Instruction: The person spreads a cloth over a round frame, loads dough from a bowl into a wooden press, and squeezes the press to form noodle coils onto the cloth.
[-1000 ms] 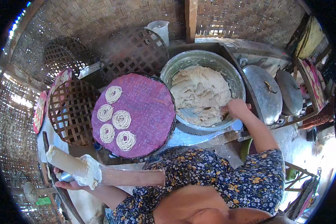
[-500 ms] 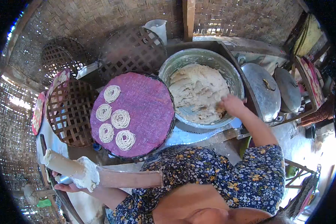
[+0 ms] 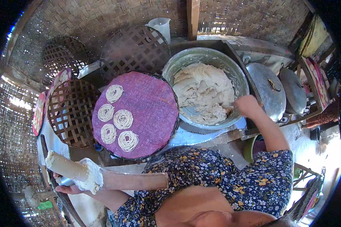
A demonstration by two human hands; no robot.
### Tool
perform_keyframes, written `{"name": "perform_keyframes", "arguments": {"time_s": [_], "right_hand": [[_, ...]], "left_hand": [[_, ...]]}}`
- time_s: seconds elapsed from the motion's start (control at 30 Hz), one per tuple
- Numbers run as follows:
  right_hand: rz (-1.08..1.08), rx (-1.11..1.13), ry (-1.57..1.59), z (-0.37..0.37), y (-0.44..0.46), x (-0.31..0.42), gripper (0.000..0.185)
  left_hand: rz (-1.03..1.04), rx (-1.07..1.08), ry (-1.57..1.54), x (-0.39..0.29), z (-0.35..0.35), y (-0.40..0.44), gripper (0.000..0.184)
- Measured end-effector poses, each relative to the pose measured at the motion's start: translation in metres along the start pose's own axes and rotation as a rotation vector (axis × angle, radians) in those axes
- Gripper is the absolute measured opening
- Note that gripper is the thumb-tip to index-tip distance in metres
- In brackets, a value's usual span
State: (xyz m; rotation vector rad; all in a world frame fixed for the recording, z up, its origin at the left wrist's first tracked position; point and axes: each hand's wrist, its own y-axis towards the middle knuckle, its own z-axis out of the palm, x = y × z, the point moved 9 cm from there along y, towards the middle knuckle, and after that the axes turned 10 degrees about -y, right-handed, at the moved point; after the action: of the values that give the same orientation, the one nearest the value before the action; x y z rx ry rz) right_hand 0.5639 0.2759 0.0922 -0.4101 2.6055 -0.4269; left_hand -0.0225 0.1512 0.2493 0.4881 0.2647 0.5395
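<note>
My right hand (image 3: pixel 248 106) is closed around the handle of a short brown utensil (image 3: pixel 228 107), whose working end reaches into the pale, sticky dough (image 3: pixel 206 87). The dough sits in a large metal basin (image 3: pixel 244 81). At the lower left, my left hand (image 3: pixel 70 188) curls around a shiny metal cylinder (image 3: pixel 66 182), partly hidden. Just above it, a thick wooden rod (image 3: pixel 134 181) extends toward my chest, with white dough (image 3: pixel 93 176) clumped around it. Between the hands, a round purple-covered tray (image 3: pixel 151 109) holds several coiled noodle nests (image 3: pixel 123 119) on its left half.
Woven open baskets (image 3: pixel 74 113) lean left of the tray, and another wide lattice (image 3: pixel 136 49) stands behind it. A plastic jug (image 3: pixel 161 27) is at the back. Lidded metal pots (image 3: pixel 267 90) stand right of the basin. A green bucket (image 3: pixel 249 150) is below it.
My right hand has drawn back to the right, bringing more of the utensil into sight in the dough. My left hand and the rod have barely moved.
</note>
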Motion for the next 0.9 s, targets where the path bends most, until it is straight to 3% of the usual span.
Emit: {"name": "perform_keyframes", "arguments": {"time_s": [0.07, 0.17, 0.27, 0.57, 0.73, 0.9], "right_hand": [[-0.007, 0.039, -0.014, 0.01, 0.004, 0.018, 0.02], [-0.031, 0.058, 0.02, 0.006, 0.004, 0.035, 0.018], [-0.061, 0.126, 0.038, 0.008, 0.002, 0.046, 0.018], [-0.136, 0.241, 0.117, -0.004, 0.0, 0.071, 0.025], [-0.195, 0.274, 0.236, -0.009, -0.009, 0.07, 0.025], [0.007, 0.246, 0.315, -0.022, -0.014, 0.025, 0.029]], "left_hand": [[0.047, -0.026, 0.026, -0.007, -0.004, -0.001, 0.036], [0.358, -0.146, 0.11, -0.034, -0.017, -0.004, 0.036], [0.081, -0.032, -0.081, -0.007, -0.003, -0.002, 0.037], [-0.063, 0.049, -0.029, 0.005, 0.002, -0.004, 0.039], [0.007, 0.059, -0.078, -0.005, 0.0, -0.002, 0.037], [0.035, 0.041, -0.066, -0.022, 0.001, -0.002, 0.041]]}}
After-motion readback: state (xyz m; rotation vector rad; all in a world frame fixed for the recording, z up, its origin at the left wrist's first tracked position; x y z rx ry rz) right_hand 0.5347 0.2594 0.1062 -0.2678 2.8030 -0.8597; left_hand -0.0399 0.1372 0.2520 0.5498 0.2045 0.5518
